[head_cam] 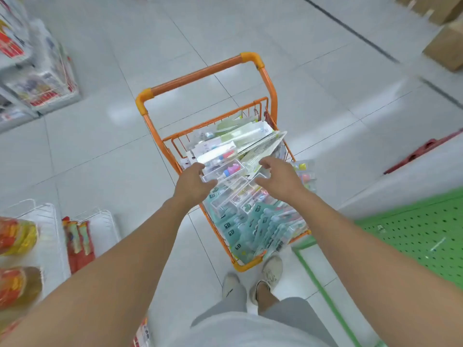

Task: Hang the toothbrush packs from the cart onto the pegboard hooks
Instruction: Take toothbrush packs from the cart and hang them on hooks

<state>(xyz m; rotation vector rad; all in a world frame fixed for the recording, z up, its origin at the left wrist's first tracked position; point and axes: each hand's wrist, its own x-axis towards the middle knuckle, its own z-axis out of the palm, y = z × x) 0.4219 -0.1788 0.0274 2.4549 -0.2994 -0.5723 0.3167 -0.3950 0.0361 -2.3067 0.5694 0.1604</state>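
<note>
So we're standing over the orange cart (271,96), looking straight down into it, and it's stuffed with toothbrush packs (250,221): teal-backed ones fanned out at the near end, clear blister packs with pink and blue bits in the middle, and some long white-and-green cards sticking up toward the handle end. Our left hand (194,180) is on the left side of the pile, and its fingers look curled around the edge of a clear pack (223,171), thumb coming in underneath, so we'd say it's gripping that one, though the motion blur makes the exact contact a bit fuzzy. Our right hand (278,177) is just beside it on the right, fingers loosely spread and bent over the packs; the fingertips are right at the edge of one of the white cards (263,149), but we can't tell if it's actually touching or holding anything. The green pegboard (413,231) is off to the right of the cart, with what looks like a small hook poking out of it. White tile floor (125,58) all around, shelves of packaged goods (40,78) on the left, cardboard boxes (446,48) at top right, and our shoes (270,269) right behind the cart.
</note>
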